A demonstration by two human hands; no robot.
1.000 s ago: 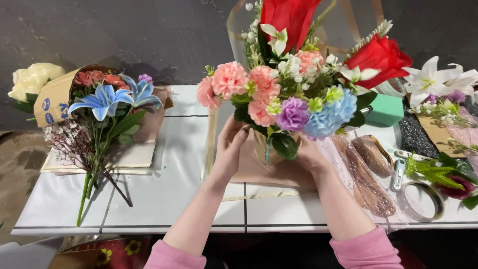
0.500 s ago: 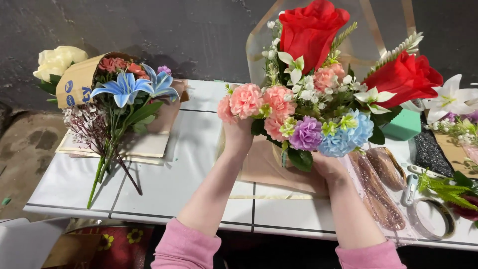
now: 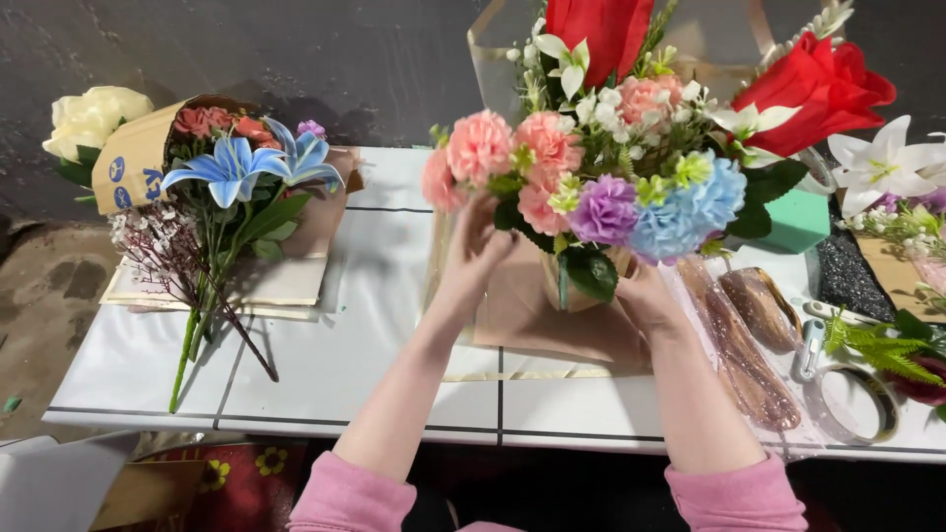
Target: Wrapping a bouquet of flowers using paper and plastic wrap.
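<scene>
A tall flower arrangement (image 3: 631, 148) stands at the middle of the white table (image 3: 335, 345): red blooms on top, pink carnations, a purple flower and a blue hydrangea below, with clear wrap behind. My left hand (image 3: 475, 251) reaches up under the pink carnations, fingers curled among the stems. My right hand (image 3: 642, 296) grips the arrangement's base under the green leaves. Brown paper (image 3: 552, 320) lies beneath it.
At the left lies a bundle with blue lilies (image 3: 241, 167), pink roses and twigs on brown paper, beside a cream rose (image 3: 94, 113). At the right are a green foam block (image 3: 796, 219), cellophane-wrapped brown pieces (image 3: 749, 325), a tape ring (image 3: 855, 402), white lilies (image 3: 887, 163) and fern leaves.
My left hand has risen further into the pink carnations. The view has shifted slightly, with the arrangement now higher in frame; my right hand stays at the base.
</scene>
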